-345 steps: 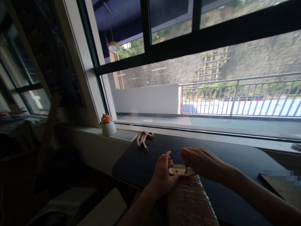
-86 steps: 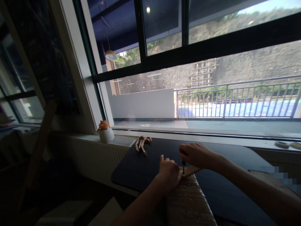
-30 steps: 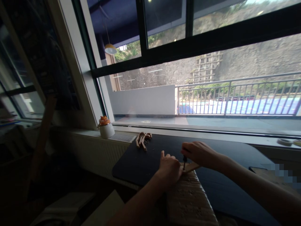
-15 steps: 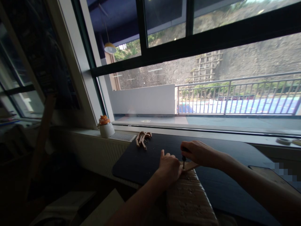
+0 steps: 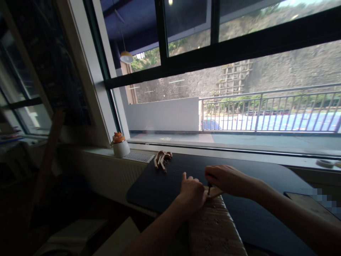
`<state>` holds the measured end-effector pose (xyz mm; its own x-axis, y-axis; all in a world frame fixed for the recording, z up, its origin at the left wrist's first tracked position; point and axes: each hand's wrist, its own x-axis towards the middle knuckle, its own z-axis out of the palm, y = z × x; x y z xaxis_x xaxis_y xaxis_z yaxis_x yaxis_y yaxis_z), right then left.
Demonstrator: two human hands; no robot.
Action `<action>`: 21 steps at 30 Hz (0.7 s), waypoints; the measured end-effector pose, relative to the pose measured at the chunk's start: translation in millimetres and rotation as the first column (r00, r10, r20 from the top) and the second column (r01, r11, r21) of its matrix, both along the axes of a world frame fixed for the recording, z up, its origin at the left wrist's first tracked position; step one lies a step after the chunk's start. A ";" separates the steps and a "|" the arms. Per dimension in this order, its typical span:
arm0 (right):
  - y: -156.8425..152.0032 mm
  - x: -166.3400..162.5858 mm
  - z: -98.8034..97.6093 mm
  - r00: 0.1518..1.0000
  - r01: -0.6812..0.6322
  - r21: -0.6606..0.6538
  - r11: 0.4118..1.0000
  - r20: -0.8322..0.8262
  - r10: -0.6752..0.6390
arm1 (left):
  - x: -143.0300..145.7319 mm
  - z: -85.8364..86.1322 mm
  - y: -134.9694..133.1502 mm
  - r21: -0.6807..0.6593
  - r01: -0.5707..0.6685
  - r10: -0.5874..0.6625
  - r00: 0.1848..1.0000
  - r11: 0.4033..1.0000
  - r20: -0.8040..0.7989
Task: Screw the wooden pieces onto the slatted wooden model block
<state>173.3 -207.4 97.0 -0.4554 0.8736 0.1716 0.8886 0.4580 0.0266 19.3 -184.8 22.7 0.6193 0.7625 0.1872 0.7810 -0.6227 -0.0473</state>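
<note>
My left hand (image 5: 192, 193) is closed over one end of a small light wooden piece (image 5: 215, 192), pressing it onto a pitted wooden block (image 5: 213, 231) that lies on the dark table (image 5: 149, 186). My right hand (image 5: 226, 179) is closed round the handle of a small screwdriver (image 5: 209, 187) standing upright with its tip on the wooden piece. Most of the piece is hidden under my two hands.
Several more wooden pieces with small dark screws (image 5: 162, 159) lie at the table's far left edge. A white jar with an orange lid (image 5: 119, 145) stands on the windowsill. A wooden board (image 5: 309, 204) lies at the right. Dark clutter fills the left.
Both hands have stayed on the wooden piece and screwdriver, with only slight shifts of the right hand. The camera view has drifted a little.
</note>
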 end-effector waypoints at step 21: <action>0.6 8.1 -7.5 0.997 0.072 -0.019 0.997 0.020 -0.072 | -1.4 3.8 -1.6 -0.022 0.002 -0.002 1.000 1.000 -0.028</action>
